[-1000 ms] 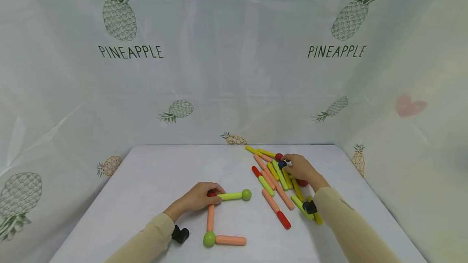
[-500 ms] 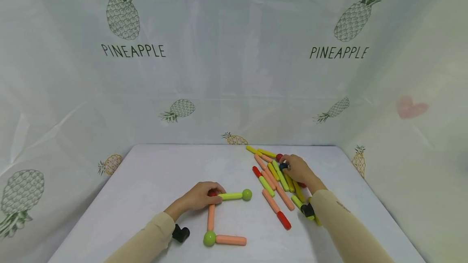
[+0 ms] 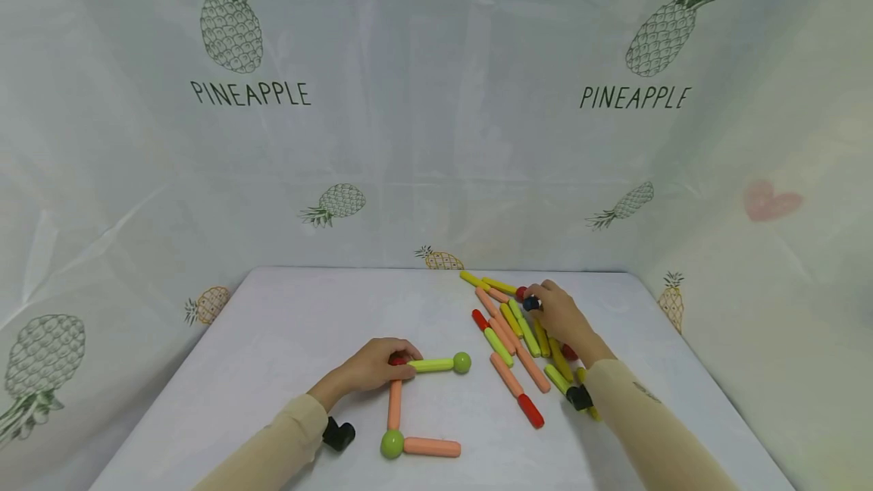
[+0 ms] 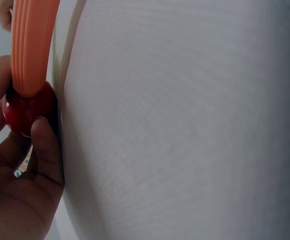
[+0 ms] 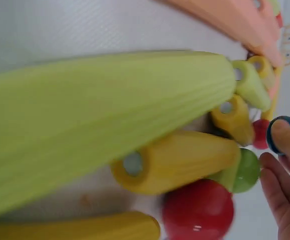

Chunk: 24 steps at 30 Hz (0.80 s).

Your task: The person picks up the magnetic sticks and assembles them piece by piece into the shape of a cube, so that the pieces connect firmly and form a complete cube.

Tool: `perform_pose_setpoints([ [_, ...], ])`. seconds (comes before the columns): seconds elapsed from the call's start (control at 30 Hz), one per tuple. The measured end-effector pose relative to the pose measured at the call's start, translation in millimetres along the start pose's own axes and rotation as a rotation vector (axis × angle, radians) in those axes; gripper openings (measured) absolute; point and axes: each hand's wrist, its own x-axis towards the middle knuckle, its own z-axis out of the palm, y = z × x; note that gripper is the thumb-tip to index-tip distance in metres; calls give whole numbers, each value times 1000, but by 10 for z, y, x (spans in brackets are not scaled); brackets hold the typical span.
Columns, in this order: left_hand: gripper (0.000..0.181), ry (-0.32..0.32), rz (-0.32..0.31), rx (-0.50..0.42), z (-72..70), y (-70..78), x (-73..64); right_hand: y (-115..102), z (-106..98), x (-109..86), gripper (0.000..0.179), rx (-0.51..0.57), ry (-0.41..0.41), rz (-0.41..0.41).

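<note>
My left hand (image 3: 373, 364) holds a red ball (image 4: 27, 112), thumb and fingers around it. An orange ribbed rod (image 4: 32, 45) meets this ball, and a lime rod (image 3: 433, 365) runs rightward from beside the fingers to a green ball (image 3: 462, 362). The orange rod's near end meets a second green ball (image 3: 392, 444), from which another orange rod (image 3: 433, 447) points right. At the back right, my right hand (image 3: 561, 317) pinches a dark blue ball (image 3: 531, 303) over the loose pieces. Part of that ball is hidden by the thumb in the right wrist view.
Loose orange, lime and yellow rods (image 3: 528, 339) lie scattered across the right of the white table (image 3: 307, 317). Among them are red balls (image 5: 199, 210) and a green ball (image 5: 246, 171). An orange rod with a red end (image 3: 530, 411) lies nearest. A pineapple-print cloth (image 3: 436, 135) hangs behind.
My right hand has lifted slightly with the dark blue ball, baring more of the yellow rods beneath. My left hand and the joined pieces have stayed in place.
</note>
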Motion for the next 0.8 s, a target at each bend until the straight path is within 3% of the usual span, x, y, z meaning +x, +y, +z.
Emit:
perform_pose_setpoints([
  [0.2, 23, 4, -6, 8, 13, -43, 16, -74, -95, -98, 38, -1, 52, -91],
  [0.63, 24, 8, 7, -2, 8, -70, 22, -507, -135, -693, 29, 129, -41, -137],
  [0.8, 25, 19, 16, 8, 13, -83, 25, -598, -97, -861, 28, 166, -43, -199],
])
